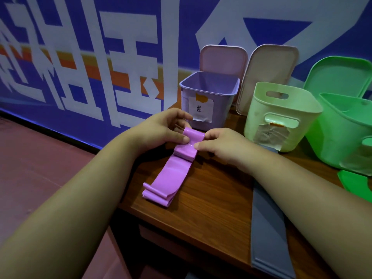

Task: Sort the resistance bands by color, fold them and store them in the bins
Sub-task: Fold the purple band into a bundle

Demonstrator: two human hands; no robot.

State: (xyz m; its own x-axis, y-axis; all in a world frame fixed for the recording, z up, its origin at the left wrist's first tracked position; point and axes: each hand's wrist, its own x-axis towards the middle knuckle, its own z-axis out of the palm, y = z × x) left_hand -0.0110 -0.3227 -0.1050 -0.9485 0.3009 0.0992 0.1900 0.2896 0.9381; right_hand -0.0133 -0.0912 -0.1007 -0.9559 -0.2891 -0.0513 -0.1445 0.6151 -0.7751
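Purple resistance bands [171,174] lie stacked lengthwise on the brown wooden table [211,198], near its left edge. My left hand [161,127] and my right hand [219,143] pinch the far end of the bands from either side, where the end is folded back over itself. Just behind my hands stands a purple bin [209,97], open, with a paper label on its front. A grey band [267,228] lies flat under my right forearm. A green band [358,182] shows at the right edge.
A pale green bin [281,115] with a label stands right of the purple one, and a brighter green bin [346,133] stands further right. Lids lean behind the bins against a blue and white wall banner. The table's left edge drops to a reddish floor.
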